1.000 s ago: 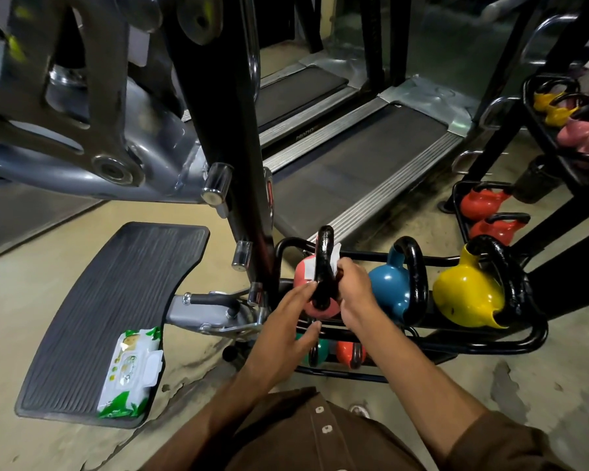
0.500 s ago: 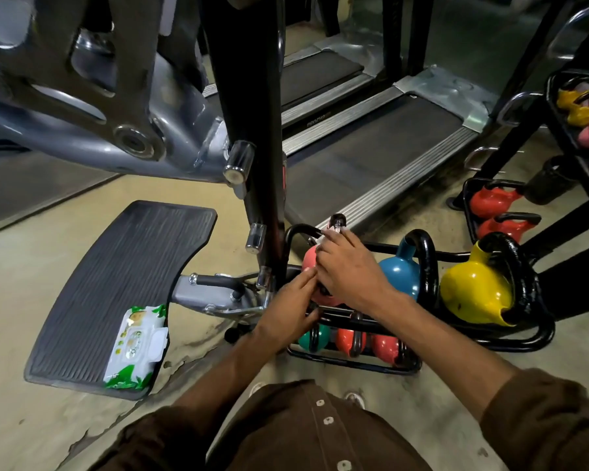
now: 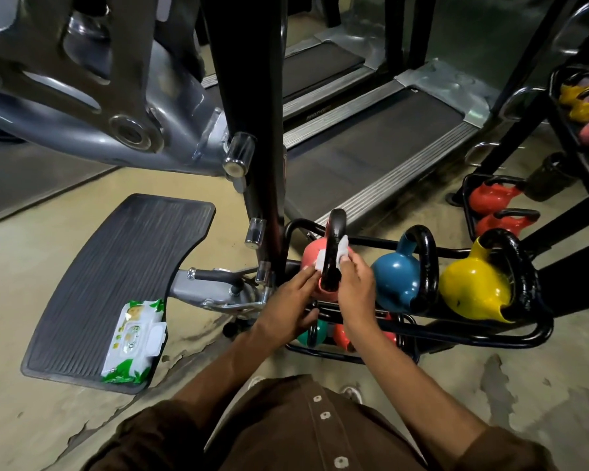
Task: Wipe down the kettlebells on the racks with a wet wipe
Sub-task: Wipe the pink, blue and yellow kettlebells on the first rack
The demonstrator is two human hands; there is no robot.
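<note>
2 hands are being held against the pink kettlebell [image 3: 310, 258], which is sitting at the 9 o'clock end of the low rack [image 3: 490, 338]. A wet wipe [image 3: 343, 247] is being pinched around its black handle [image 3: 334, 239] by the curled fingers of the right hand [image 3: 356, 292] and pressed there by the straight fingers of the left hand [image 3: 286, 307].

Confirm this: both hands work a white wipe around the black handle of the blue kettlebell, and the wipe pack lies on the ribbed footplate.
Wrong kettlebell. The head view shows the wipe wrapped round the handle of the pink kettlebell; the blue kettlebell stands beside it. The rest stands.
</note>
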